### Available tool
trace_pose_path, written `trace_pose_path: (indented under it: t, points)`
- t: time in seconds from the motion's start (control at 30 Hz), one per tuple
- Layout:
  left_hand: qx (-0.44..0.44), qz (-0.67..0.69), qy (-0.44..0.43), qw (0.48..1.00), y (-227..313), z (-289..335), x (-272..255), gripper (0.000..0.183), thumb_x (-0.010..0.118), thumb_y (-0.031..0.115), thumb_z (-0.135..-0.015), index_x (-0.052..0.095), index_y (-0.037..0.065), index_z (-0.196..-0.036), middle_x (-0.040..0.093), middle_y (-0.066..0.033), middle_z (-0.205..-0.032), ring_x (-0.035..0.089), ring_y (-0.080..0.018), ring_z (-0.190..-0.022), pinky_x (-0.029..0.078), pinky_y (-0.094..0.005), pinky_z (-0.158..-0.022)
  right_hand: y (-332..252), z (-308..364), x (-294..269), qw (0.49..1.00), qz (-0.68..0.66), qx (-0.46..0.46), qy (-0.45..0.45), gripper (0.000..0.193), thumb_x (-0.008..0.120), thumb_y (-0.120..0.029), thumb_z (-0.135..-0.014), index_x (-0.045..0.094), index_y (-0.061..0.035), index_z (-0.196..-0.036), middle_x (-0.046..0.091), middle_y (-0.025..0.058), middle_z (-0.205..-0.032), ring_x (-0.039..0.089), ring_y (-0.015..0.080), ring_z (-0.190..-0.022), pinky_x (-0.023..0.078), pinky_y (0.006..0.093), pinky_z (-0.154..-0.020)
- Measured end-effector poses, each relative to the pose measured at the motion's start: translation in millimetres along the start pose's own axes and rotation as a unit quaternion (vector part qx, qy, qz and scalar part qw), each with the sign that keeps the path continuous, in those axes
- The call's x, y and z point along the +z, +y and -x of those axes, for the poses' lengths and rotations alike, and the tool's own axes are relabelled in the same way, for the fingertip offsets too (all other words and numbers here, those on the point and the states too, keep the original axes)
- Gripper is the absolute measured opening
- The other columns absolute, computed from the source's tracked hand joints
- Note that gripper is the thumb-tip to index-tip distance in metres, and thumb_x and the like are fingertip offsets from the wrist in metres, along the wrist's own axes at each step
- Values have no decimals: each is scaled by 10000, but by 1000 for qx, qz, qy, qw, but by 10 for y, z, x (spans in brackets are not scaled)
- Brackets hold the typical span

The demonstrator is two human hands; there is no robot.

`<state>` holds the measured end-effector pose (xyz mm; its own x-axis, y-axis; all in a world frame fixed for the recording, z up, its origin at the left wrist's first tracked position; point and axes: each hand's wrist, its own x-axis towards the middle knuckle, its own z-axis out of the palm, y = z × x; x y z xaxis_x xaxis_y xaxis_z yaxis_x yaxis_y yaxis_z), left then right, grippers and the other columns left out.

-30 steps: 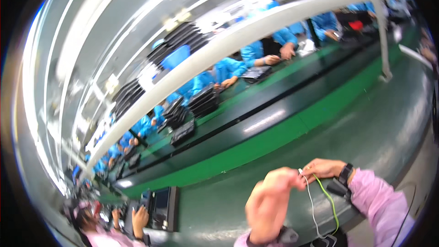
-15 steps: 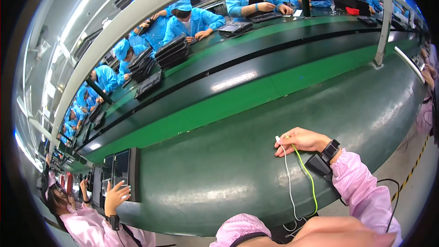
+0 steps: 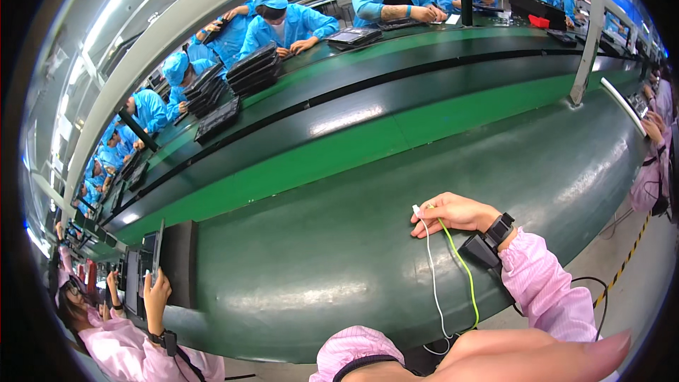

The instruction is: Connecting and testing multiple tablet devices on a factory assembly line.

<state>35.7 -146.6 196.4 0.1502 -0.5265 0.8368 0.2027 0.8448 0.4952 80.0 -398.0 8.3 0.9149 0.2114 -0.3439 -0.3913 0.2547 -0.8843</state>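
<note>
Over the green tabletop [image 3: 339,247], my right hand [image 3: 460,212] pinches a white cable [image 3: 433,269] and a yellow-green cable [image 3: 463,265] near their ends. A small white plug [image 3: 416,209] sticks out past the fingertips. Both cables hang down toward the table's near edge and pass behind my left hand [image 3: 495,354]. That hand lies very close at the bottom of the picture, its thumb stretched to the right. Its other fingers are hidden. A black device [image 3: 481,249] is strapped at my right wrist.
At the left a co-worker's hand [image 3: 156,297] holds up a flat panel beside a black tray [image 3: 185,262]. Across the conveyor, people in blue work near stacked black trays [image 3: 253,71]. A metal post [image 3: 588,49] stands at the far right. A white-edged panel [image 3: 622,105] lies beyond it.
The view has shifted slightly, and my right hand keeps its pinch on the cables. At the left, the co-worker's open hand has gripped a flat panel and raised it upright.
</note>
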Motion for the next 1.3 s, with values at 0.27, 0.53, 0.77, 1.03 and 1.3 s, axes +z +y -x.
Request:
trace_pose_path:
  t: [0.27, 0.53, 0.77, 1.03, 1.3]
  points:
    - [-3, 4, 1, 1000, 12, -1, -2, 363, 429, 509, -953, 577, 212, -1100, 451, -153, -1296, 426, -321, -1167, 401, -496, -923, -23, -1, 11, 1000, 9, -4, 4, 338, 541, -242, -969, 572, 78, -1074, 666, 201, -997, 662, 239, -942, 528, 306, -884]
    - [-7, 38, -8, 999, -284, 43, 242, 379, 419, 503, -962, 570, 176, -1080, 477, -162, -1261, 450, -316, -1143, 413, -483, -913, -20, 7, 15, 1000, 4, -11, -6, 317, 540, -234, -969, 579, 65, -1068, 663, 204, -996, 662, 232, -937, 525, 299, -884]
    - [-10, 35, 19, 999, -200, 101, 125, 396, 411, 497, -969, 563, 144, -1063, 501, -170, -1230, 470, -311, -1122, 423, -472, -903, -14, 8, 27, 1000, 8, -5, 0, 316, 534, -235, -973, 578, 63, -1070, 668, 190, -994, 663, 227, -934, 525, 296, -882]
    - [-16, 21, 41, 999, -232, -2, 69, 418, 401, 490, -978, 556, 108, -1044, 527, -179, -1195, 494, -306, -1098, 435, -460, -893, 5, -3, 9, 1000, 1, -8, -3, 339, 527, -251, -976, 575, 68, -1083, 668, 194, -1003, 664, 228, -938, 529, 300, -878]
    - [-95, -68, 239, 964, -412, -105, -296, 443, 391, 484, -987, 549, 71, -1024, 554, -188, -1160, 517, -301, -1074, 447, -447, -883, 109, -90, -42, 997, 30, -67, -34, 296, 538, -186, -961, 574, 73, -1101, 662, 178, -1021, 665, 236, -941, 532, 324, -883]
